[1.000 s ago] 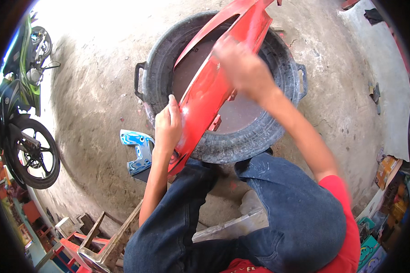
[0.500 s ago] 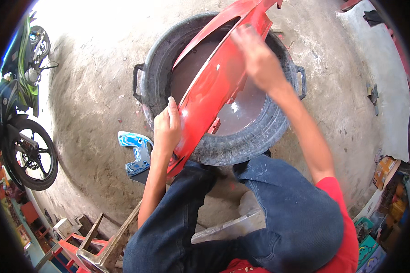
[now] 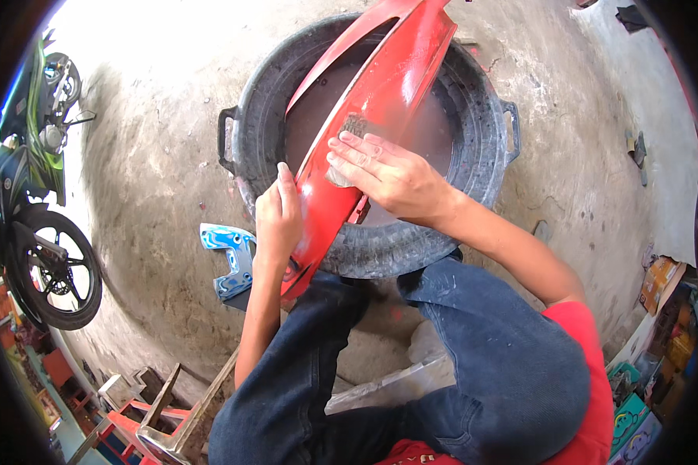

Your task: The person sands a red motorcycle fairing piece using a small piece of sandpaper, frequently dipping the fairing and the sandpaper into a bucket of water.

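Observation:
A long red plastic panel (image 3: 327, 223) lies diagonally over a dark tub (image 3: 388, 248) of murky liquid, its lower end near my knees. My left hand (image 3: 278, 215) grips the panel's left edge, thumb up along it. My right hand (image 3: 392, 174) presses a greyish abrasive piece (image 3: 353, 124) flat on the panel's middle, fingers together over it. A smaller blue-and-white patterned part (image 3: 223, 240) lies on the floor left of the tub.
A black and green motorbike (image 3: 54, 263) stands at the left. Wooden and red frames (image 3: 163, 411) are at lower left. A cardboard box (image 3: 658, 283) and colourful clutter line the lower right. A grey sheet or slab (image 3: 667, 209) is at the right edge.
My right hand has moved down and left along the panel from its upper part to the middle, where the abrasive piece now shows. My left hand keeps its grip.

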